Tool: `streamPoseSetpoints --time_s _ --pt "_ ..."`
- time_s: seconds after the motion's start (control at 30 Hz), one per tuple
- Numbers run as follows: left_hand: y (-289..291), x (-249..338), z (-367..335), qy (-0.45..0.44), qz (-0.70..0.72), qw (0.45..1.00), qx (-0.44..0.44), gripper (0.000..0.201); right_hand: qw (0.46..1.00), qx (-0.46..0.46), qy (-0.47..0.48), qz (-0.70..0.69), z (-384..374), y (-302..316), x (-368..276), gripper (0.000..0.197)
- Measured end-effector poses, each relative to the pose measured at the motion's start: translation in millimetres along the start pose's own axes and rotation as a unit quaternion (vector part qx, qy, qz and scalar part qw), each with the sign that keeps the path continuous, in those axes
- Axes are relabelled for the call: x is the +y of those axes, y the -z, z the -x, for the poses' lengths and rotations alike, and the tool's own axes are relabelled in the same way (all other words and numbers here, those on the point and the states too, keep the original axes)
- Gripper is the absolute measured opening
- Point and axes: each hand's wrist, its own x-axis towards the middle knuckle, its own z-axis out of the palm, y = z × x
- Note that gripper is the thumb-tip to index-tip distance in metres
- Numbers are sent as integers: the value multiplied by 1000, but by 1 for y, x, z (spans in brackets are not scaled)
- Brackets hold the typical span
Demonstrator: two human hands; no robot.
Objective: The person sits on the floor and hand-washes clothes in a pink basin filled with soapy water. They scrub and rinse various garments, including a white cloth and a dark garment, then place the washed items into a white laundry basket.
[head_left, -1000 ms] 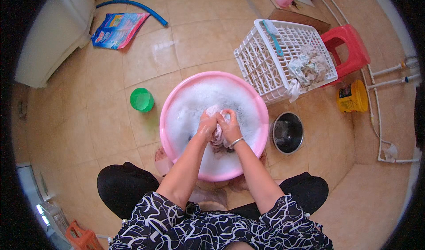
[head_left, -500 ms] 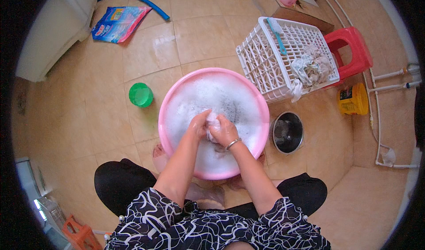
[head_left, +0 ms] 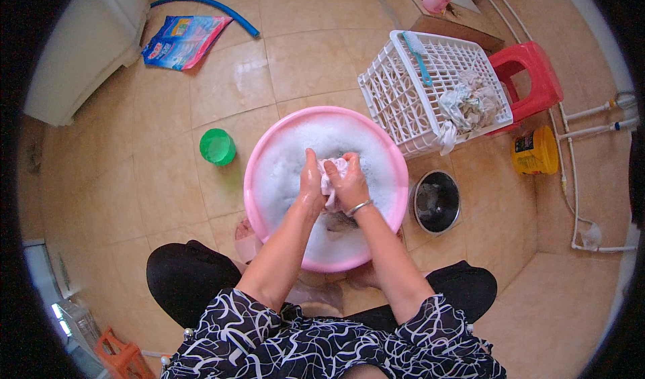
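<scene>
A pale pink, wet cloth (head_left: 332, 171) is bunched between my two hands above the sudsy water of a round pink basin (head_left: 250, 181). My left hand (head_left: 310, 183) cups its left side, with the thumb sticking up and the other fingers mostly hidden under the fabric. From the right, my right hand (head_left: 350, 185) is closed round the cloth, its thumb laid across the top. A bracelet circles my right wrist. White foam covers most of the water, with darker patches near my hands.
Left of the basin stands a green cup (head_left: 218, 147); right of it, a dark metal bowl (head_left: 437, 202). A white crate (head_left: 403, 104) carries a blue brush (head_left: 418, 60) and crumpled cloths (head_left: 470, 104). Behind are a red stool (head_left: 547, 77) and a yellow bucket (head_left: 535, 151).
My hands have turned and spread a little round the cloth, so more of it shows between them. My left thumb now points up, away from it.
</scene>
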Motion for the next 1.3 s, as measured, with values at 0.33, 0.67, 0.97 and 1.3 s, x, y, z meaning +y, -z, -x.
streamPoseSetpoints --time_s 0.33,0.67,0.97,1.3 --pt "51 34 -36 17 113 990 -81 39 982 -153 -43 103 -23 65 43 40" --pt "24 -26 -16 -17 -19 998 64 27 989 97 104 -41 7 -15 -3 19" --pt "4 -24 -15 -2 -22 999 40 26 995 -54 17 78 -3 16 -3 39" --pt "26 -21 -36 80 108 988 -72 50 951 10 -43 -307 -17 39 26 13"
